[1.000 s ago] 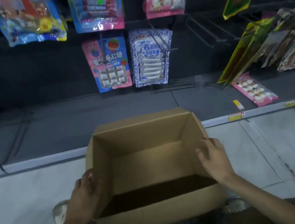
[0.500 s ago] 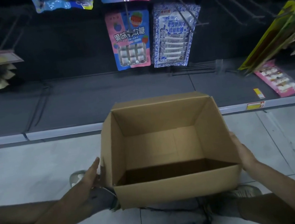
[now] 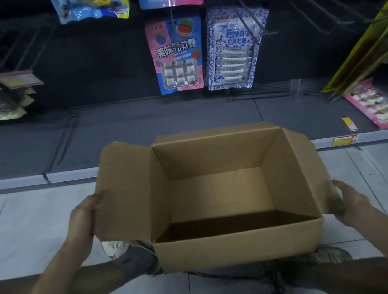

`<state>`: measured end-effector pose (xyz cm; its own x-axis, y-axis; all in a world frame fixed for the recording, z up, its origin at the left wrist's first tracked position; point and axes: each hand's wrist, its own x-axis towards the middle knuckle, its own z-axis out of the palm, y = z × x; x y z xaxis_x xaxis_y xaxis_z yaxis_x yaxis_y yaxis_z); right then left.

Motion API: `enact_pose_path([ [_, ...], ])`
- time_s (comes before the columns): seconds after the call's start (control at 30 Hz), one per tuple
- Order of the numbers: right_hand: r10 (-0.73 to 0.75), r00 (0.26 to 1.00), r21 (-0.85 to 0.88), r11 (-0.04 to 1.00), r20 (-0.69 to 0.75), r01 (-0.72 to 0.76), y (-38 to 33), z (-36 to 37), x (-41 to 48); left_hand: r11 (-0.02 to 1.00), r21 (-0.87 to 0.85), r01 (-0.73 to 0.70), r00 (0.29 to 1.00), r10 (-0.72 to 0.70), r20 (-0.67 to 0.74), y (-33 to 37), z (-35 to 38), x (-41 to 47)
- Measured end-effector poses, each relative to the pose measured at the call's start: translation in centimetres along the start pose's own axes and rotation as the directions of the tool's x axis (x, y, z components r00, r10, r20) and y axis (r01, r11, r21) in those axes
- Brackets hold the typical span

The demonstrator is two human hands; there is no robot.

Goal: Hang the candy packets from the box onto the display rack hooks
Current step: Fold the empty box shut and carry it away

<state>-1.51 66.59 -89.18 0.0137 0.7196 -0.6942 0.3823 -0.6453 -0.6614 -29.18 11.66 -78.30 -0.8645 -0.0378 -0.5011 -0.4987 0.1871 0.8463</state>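
Dim, bluish light; wide-angle bending at the edges, left side blurred, near box wall shadowed.

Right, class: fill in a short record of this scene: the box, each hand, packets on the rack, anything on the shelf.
box: open, nothing visible inside
left hand: grips left flap
right hand: holds right flap
rack: pink-blue packet and blue-white packet hang side by side
shelf: pink packet lies flat, far right

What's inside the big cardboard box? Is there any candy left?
No candy shows. The cardboard box shows only its bare brown floor and inner walls. A dark shadow covers the strip along the near wall, so that part cannot be checked.
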Motion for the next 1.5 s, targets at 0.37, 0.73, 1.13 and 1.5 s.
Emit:
enact_pose_path([
  [0.37,-0.425,0.874,-0.056,0.904,-0.235,0.424,-2.7,-0.7,-6.8,0.966,-0.011,-0.26,0.908,0.248,0.338,1.6,7.2,-2.1],
  [0.73,-0.795,0.597,-0.179,0.575,0.11,0.798,-2.9,0.4,-15.4,0.748,0.382,-0.542,0.801,0.324,0.503,-2.0,11.1,-0.6],
  [1.13,-0.611,0.139,-0.476,-0.434,0.78,0.765,5.7,5.2,-13.0,0.044,0.653,-0.756,0.537,0.614,0.579,-6.5,12.9,0.8],
  [1.5,-0.575,0.149,-0.462,-0.448,0.804,0.765,7.2,4.8,-10.2,0.371,0.817,-0.441,0.83,0.515,0.214,-0.1,17.8,8.0],
])
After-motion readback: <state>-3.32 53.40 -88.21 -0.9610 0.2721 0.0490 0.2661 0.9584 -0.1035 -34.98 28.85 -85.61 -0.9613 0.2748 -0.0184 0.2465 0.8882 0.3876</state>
